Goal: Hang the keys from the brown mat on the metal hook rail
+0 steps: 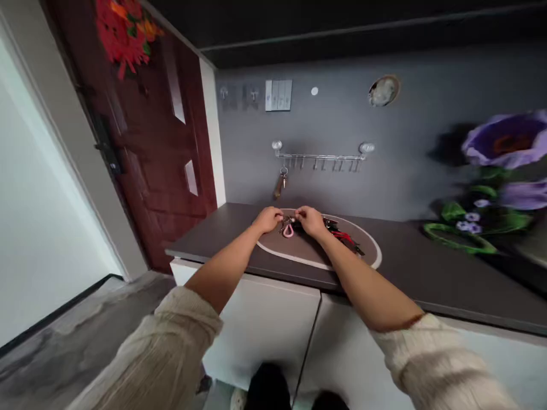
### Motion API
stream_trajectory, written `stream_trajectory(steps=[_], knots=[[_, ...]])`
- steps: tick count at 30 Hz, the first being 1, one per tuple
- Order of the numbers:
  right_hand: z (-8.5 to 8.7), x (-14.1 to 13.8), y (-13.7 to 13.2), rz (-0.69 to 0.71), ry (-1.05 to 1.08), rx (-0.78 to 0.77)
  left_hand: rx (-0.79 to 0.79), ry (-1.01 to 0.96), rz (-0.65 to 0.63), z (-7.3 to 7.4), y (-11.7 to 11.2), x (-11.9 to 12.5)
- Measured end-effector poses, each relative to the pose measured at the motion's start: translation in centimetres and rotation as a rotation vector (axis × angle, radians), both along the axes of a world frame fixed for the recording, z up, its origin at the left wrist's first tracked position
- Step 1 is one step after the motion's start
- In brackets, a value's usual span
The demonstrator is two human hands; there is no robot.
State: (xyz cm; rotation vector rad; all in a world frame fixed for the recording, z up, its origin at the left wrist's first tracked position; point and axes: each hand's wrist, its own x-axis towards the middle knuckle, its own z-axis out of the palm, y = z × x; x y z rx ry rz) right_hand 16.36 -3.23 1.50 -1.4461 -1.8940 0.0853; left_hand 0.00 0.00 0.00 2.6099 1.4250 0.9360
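Note:
My left hand (268, 219) is closed in a pinch at the left part of an oval brown mat with a white rim (294, 261). Opposite it, my right hand (311, 221) pinches too, its fingertips a short way from those of the left. Small metal keys (292, 219) show between the two hands, with a pink loop (288, 230) hanging below; both hands seem to grip this bunch, though the fingertips hide the exact hold. Beside and behind my right hand lie more dark keys and a red strap (343, 235), partly covered by my wrist.
On the wall above, a clear hook rail (320, 156) carries one key set with a brown fob (278, 187) at its left end. Purple artificial flowers (506, 142) stand on the right of the dark counter (410, 273). A dark red door (162, 148) is at left.

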Motion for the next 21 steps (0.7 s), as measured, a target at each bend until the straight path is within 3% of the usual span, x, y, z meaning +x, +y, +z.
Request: stream_trajectory(steps=[7,15,21], knots=[[-0.5,-0.31,0.49,0.016,0.016,-0.02,-0.047,-0.02,-0.034,-0.22,0.32,-0.03],[-0.47,-0.36,0.35,0.017,0.029,-0.013,-0.166,-0.26,-0.019,-0.37,0.37,0.16],[-0.35,-0.48,0.19,0.023,0.055,-0.01,-0.166,-0.413,-0.05,0.08,0.06,0.15]])
